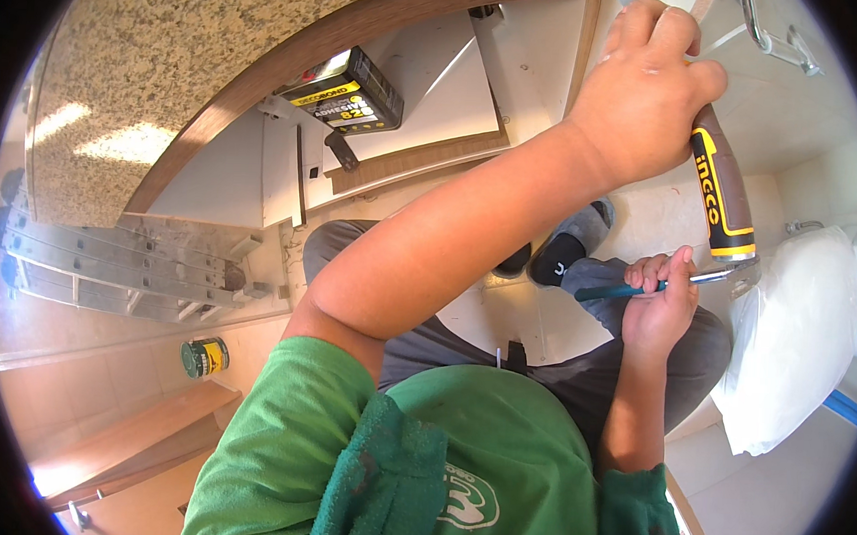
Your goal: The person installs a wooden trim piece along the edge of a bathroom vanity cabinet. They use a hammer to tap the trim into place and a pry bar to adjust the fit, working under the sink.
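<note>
My left hand [647,81] is raised at the upper right, its fingers wrapped round a hand tool [719,189] with a brown, black and yellow handle. The handle's metal-capped end points down toward me; a bit of pale metal shows above my fingers, and the rest of that end is cut off. Lower down, my right hand [661,302] grips a slim tool [619,292] with a teal handle and a flat metal end. That metal end lies just below the cap of the other handle; whether the two touch I cannot tell.
An open cabinet [423,162] under a speckled countertop [150,74] holds a black and yellow rectangular can [364,97]. To the left are a ladder [113,263], a small green can [205,357] and wooden boards [144,437]. A white plastic bag [789,331] stands at the right, below a chrome bar [778,44].
</note>
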Demonstrator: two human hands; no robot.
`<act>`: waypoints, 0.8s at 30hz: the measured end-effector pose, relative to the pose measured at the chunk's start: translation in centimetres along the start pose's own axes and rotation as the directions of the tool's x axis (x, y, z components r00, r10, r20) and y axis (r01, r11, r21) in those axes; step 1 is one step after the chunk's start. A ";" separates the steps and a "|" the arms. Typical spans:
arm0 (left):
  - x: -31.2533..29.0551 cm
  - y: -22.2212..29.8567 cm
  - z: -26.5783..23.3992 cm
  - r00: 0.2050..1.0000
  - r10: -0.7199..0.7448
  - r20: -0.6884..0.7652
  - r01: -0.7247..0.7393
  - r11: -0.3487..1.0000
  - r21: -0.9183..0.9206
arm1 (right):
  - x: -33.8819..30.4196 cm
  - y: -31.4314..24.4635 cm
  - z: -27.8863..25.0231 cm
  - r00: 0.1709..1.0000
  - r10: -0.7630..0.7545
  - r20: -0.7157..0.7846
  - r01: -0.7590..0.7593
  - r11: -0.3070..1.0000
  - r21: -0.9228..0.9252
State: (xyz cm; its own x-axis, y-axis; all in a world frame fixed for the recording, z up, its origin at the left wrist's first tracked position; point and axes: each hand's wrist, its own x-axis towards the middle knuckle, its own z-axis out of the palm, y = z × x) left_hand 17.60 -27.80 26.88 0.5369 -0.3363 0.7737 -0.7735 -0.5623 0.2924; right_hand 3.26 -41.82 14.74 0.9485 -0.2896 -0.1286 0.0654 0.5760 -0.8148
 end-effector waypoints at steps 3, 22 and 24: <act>0.0 0.0 0.0 1.000 -0.004 0.014 0.004 1.000 -0.002 | 0.0 0.0 -0.1 1.000 0.002 -0.003 -0.002 1.000 0.002; 0.2 0.0 0.1 1.000 0.009 -0.023 -0.009 1.000 0.005 | 0.0 0.0 0.1 1.000 0.012 -0.002 -0.012 1.000 0.003; 0.2 0.0 0.2 1.000 0.003 -0.014 -0.003 1.000 0.005 | 0.0 0.0 0.1 1.000 0.010 -0.003 -0.010 1.000 0.003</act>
State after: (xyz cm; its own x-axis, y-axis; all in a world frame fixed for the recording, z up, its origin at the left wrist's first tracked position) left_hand 17.78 -27.94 26.90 0.5297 -0.3273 0.7825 -0.7736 -0.5648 0.2875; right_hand 3.27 -41.74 14.77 0.9481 -0.2864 -0.1383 0.0571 0.5812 -0.8118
